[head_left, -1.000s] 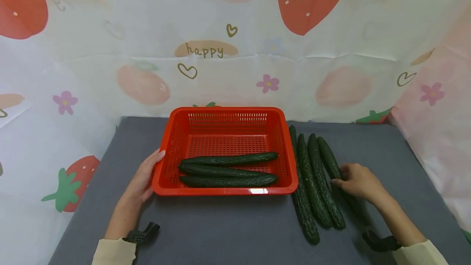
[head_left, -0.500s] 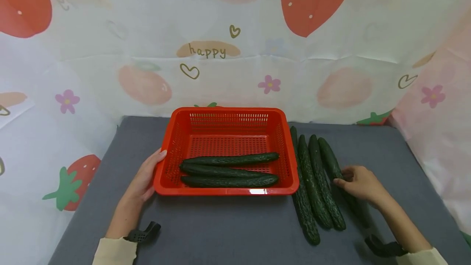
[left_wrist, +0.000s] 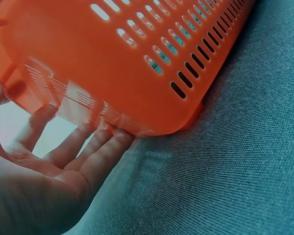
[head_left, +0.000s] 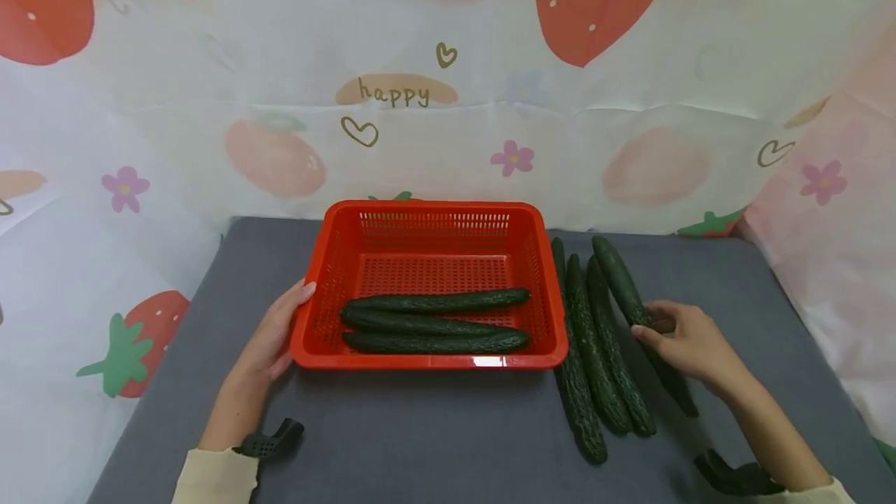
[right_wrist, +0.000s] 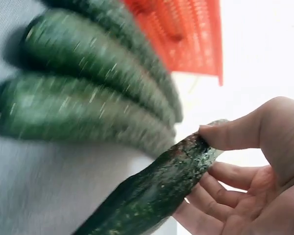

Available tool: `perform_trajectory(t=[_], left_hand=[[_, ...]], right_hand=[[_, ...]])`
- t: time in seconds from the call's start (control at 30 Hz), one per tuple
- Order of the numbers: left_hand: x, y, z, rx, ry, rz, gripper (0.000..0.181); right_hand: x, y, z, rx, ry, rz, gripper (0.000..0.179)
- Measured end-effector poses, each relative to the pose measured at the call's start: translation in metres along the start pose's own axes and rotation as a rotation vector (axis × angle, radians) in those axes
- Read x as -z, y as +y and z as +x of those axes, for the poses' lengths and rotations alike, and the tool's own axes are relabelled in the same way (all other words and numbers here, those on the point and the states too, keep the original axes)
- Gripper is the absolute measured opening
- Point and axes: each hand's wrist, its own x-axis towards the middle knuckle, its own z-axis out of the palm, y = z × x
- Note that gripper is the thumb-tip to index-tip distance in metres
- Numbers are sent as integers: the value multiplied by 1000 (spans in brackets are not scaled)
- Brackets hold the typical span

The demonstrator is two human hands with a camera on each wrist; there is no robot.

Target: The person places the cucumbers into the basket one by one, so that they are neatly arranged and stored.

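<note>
My right hand (head_left: 689, 337) holds a dark green cucumber (head_left: 616, 271) round its middle, thumb on the near side and fingers on the far side. The cucumber is slightly raised and slants over the table, and in the right wrist view the held cucumber (right_wrist: 152, 191) is apart from the others. My left hand (head_left: 276, 329) holds the left side of a red plastic basket (head_left: 427, 362); in the left wrist view its fingers (left_wrist: 100, 159) touch the slotted outer wall below the rim. Three cucumbers (head_left: 437, 302) lie crosswise in the basket's front half.
Three more cucumbers (head_left: 591, 348) lie side by side along the basket's right side, the innermost partly under its rim. A grey cloth (head_left: 420, 442) covers the table. Behind hangs a white curtain (head_left: 420, 162) printed with strawberries.
My right hand has lifted the rightmost cucumber off the table and shifted it slightly away from me, its far end now over its neighbour's tip. The left hand and basket stay put.
</note>
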Motion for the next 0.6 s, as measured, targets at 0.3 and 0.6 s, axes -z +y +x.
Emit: perform_trajectory(t=[0.3,0.6], left_hand=[[-3,-5,5,-31,-63,-57,40],[-1,-1,2,-25,-12,-51,41]], right_hand=[[2,-39,-7,75,-14,30,64],[-12,-82,-4,203,72,46,55]])
